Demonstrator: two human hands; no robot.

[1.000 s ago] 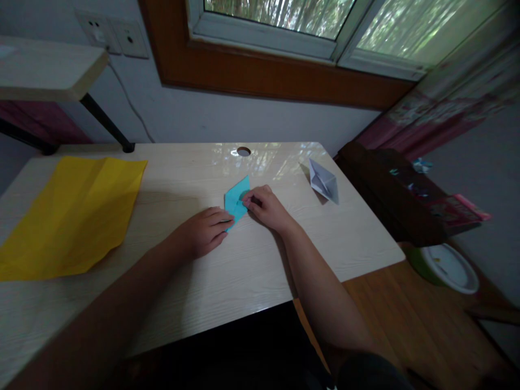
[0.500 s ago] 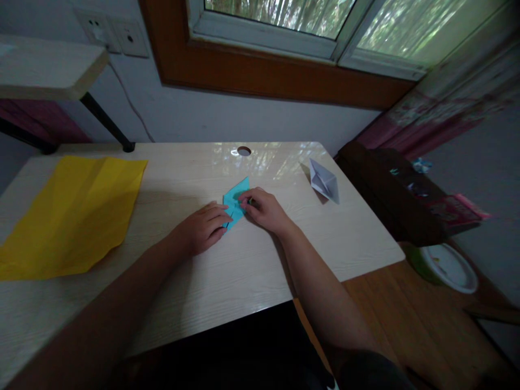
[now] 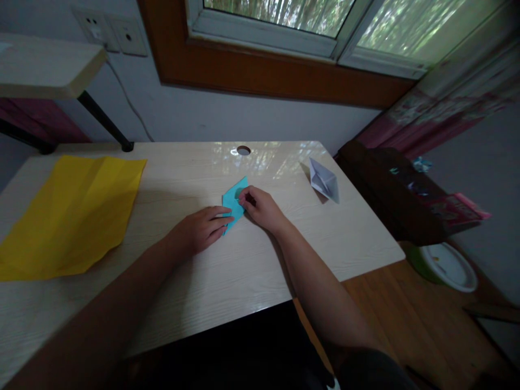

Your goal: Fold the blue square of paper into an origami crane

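A turquoise sheet of folded paper [image 3: 234,196] lies on the desk in front of me, with a pointed top and slanting lower edge. My left hand [image 3: 205,227] rests with stretched, slightly parted fingers across its lower left part. At the paper's right side, my right hand [image 3: 262,207] has thumb and fingers drawn together in a pinch at its surface. The pinched spot is partly covered by the fingertips.
A large yellow sheet [image 3: 77,216] covers the desk's left side. Toward the right edge stands a white folded paper boat [image 3: 324,180]. A round cable hole [image 3: 244,150] is near the back edge, and a raised shelf [image 3: 49,65] stands at the back left.
The fingers of my left hand have straightened and spread a little on the turquoise paper. My right hand has stayed almost in place, its fingertips shifting slightly.
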